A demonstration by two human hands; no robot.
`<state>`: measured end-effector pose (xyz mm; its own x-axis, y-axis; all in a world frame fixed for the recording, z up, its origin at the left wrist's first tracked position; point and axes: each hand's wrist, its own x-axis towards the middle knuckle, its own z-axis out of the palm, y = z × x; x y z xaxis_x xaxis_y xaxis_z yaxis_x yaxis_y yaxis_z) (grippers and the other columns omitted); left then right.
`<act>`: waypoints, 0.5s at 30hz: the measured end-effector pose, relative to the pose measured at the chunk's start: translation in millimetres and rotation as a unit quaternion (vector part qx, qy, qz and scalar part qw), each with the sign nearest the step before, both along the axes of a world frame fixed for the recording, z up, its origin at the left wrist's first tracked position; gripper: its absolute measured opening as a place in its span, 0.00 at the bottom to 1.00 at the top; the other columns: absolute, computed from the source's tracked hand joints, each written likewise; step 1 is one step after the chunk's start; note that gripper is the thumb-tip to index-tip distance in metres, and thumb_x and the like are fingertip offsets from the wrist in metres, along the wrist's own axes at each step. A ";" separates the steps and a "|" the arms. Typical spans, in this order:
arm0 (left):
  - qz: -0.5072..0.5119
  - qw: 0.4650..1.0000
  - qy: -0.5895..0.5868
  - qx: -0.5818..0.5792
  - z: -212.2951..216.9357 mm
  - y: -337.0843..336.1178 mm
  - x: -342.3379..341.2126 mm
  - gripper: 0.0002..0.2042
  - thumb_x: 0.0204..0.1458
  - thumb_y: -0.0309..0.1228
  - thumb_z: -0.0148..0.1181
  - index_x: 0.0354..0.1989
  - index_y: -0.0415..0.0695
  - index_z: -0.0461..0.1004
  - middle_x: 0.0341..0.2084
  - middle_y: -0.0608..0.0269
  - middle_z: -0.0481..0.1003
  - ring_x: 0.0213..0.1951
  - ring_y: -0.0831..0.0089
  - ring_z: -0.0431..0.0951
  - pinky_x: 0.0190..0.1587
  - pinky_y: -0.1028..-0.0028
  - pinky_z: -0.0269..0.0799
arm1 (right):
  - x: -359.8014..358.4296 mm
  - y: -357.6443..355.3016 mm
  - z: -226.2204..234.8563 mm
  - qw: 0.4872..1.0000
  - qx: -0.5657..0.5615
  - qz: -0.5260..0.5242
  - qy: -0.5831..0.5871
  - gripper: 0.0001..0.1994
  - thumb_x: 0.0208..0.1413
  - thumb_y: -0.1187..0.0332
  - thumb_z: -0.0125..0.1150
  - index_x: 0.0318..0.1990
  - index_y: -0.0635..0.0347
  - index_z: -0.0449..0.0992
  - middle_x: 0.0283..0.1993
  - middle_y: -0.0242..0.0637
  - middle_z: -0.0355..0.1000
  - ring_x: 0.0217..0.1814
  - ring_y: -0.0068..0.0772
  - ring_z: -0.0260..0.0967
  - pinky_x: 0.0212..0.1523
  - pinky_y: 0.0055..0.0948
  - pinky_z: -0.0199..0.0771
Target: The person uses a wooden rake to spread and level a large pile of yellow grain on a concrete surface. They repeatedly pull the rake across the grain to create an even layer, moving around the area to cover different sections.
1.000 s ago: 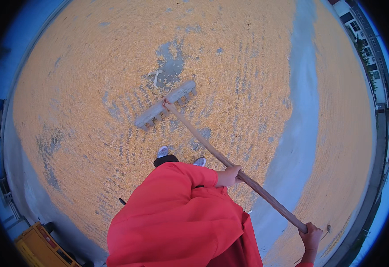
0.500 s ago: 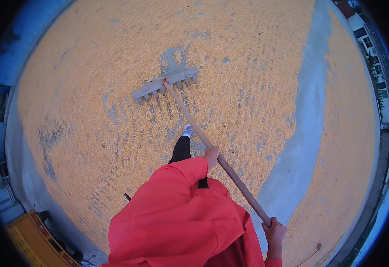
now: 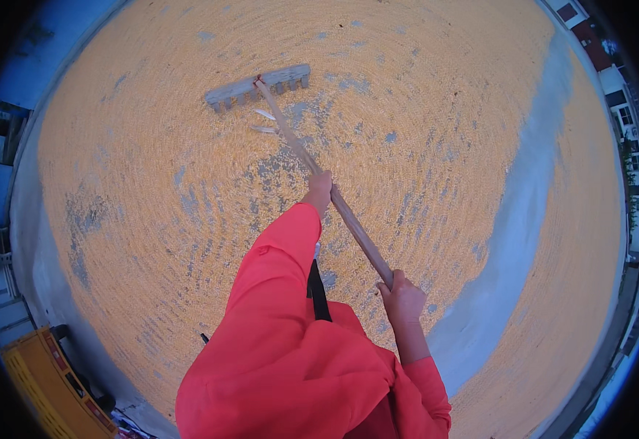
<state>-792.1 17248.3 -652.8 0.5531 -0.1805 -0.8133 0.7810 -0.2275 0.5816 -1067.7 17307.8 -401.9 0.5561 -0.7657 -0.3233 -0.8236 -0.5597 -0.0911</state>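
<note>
A long-handled wooden rake (image 3: 356, 231) slants from lower right to upper left across the view. My left hand (image 3: 320, 188) is wrapped round the middle of its handle, arm stretched forward. My right hand (image 3: 405, 300) grips the handle's near end. At the far end, the wide head with several blunt teeth rests over a thin layer of yellow grain, which looks like corn kernels (image 3: 422, 132). Two pale slivers (image 3: 264, 129) lie just on the near side of the rake head, too small to name.
A bare strip of grey concrete (image 3: 520, 219) runs through the grain on the right. An orange-yellow vehicle (image 3: 52, 384) stands at the lower left. White buildings (image 3: 623, 110) line the far right edge. Grey patches of ground show through the grain.
Both hands and the rake have moved forward, away from my body. The rake head sits farther out and slightly left. The foot seen earlier is now mostly hidden behind my sleeve.
</note>
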 end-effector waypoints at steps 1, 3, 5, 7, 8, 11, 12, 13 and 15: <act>-0.008 1.000 0.000 -0.009 0.9 -9.4 10.0 0.11 0.43 0.31 0.51 0.29 0.33 0.64 0.18 0.54 0.68 0.17 0.64 0.71 0.17 0.64 0.67 | 17.8 -14.8 -0.9 1.000 0.011 0.014 0.012 0.18 0.41 0.55 0.60 0.34 0.55 0.63 0.20 0.37 0.69 0.21 0.39 0.69 0.20 0.36 0.67; -0.029 0.999 -0.003 -0.024 2.7 -14.5 25.0 0.11 0.44 0.31 0.51 0.29 0.33 0.64 0.17 0.55 0.68 0.17 0.64 0.72 0.17 0.65 0.67 | 40.0 -31.1 -1.9 0.998 0.036 0.037 0.033 0.18 0.43 0.56 0.59 0.36 0.55 0.62 0.21 0.39 0.69 0.23 0.41 0.70 0.21 0.37 0.67; -0.048 0.999 -0.015 0.017 13.1 -15.9 21.7 0.11 0.43 0.30 0.51 0.27 0.32 0.65 0.16 0.55 0.68 0.18 0.64 0.72 0.17 0.65 0.68 | 37.4 -35.2 -5.6 0.996 0.082 0.031 0.034 0.19 0.43 0.56 0.59 0.37 0.55 0.61 0.22 0.41 0.70 0.23 0.43 0.70 0.22 0.39 0.68; -0.092 0.994 -0.040 0.049 4.7 -6.3 9.2 0.11 0.43 0.30 0.52 0.27 0.32 0.66 0.16 0.54 0.68 0.17 0.62 0.72 0.17 0.64 0.67 | 14.2 -23.0 -6.7 0.993 0.109 0.032 0.043 0.19 0.43 0.57 0.59 0.37 0.55 0.61 0.23 0.42 0.70 0.24 0.44 0.70 0.23 0.40 0.68; -0.124 0.989 -0.058 0.061 -16.1 5.1 -0.3 0.11 0.42 0.31 0.52 0.27 0.32 0.66 0.17 0.53 0.68 0.17 0.61 0.72 0.16 0.63 0.67 | -3.6 -16.4 -4.8 0.991 0.118 0.031 0.047 0.19 0.43 0.57 0.59 0.37 0.55 0.61 0.23 0.41 0.70 0.24 0.44 0.70 0.23 0.41 0.67; -0.136 0.985 -0.067 0.082 -22.6 25.8 -51.6 0.13 0.40 0.31 0.54 0.25 0.30 0.68 0.16 0.51 0.69 0.18 0.61 0.73 0.17 0.63 0.67 | -62.3 0.6 15.9 0.986 0.144 0.010 0.081 0.18 0.42 0.58 0.60 0.37 0.54 0.61 0.22 0.41 0.70 0.23 0.43 0.70 0.23 0.41 0.67; -0.125 0.986 -0.063 0.087 -19.4 30.7 -73.2 0.13 0.38 0.31 0.55 0.23 0.29 0.69 0.15 0.50 0.70 0.18 0.61 0.73 0.18 0.64 0.66 | -85.4 5.6 22.7 0.985 0.146 0.009 0.086 0.18 0.42 0.58 0.60 0.36 0.54 0.61 0.22 0.40 0.70 0.23 0.43 0.70 0.22 0.41 0.67; -0.127 0.988 -0.039 0.082 -16.7 37.1 -95.4 0.13 0.39 0.31 0.54 0.24 0.31 0.68 0.16 0.52 0.69 0.18 0.61 0.73 0.17 0.63 0.66 | -110.2 8.6 30.1 0.985 0.147 0.012 0.093 0.18 0.42 0.58 0.60 0.36 0.54 0.62 0.22 0.40 0.70 0.23 0.43 0.70 0.22 0.41 0.67; -0.138 0.988 -0.002 0.072 -10.4 46.8 -137.7 0.12 0.41 0.32 0.53 0.26 0.33 0.67 0.18 0.54 0.68 0.17 0.62 0.72 0.15 0.61 0.66 | -160.2 16.4 43.7 0.986 0.137 0.017 0.094 0.18 0.41 0.58 0.61 0.35 0.53 0.62 0.22 0.39 0.70 0.23 0.43 0.70 0.22 0.41 0.66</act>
<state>-929.8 17295.1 -663.2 0.5013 -0.2082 -0.8398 0.6754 -0.5125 0.5302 -1227.9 17324.2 -358.2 0.4916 -0.6172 -0.6144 -0.8210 -0.5637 -0.0907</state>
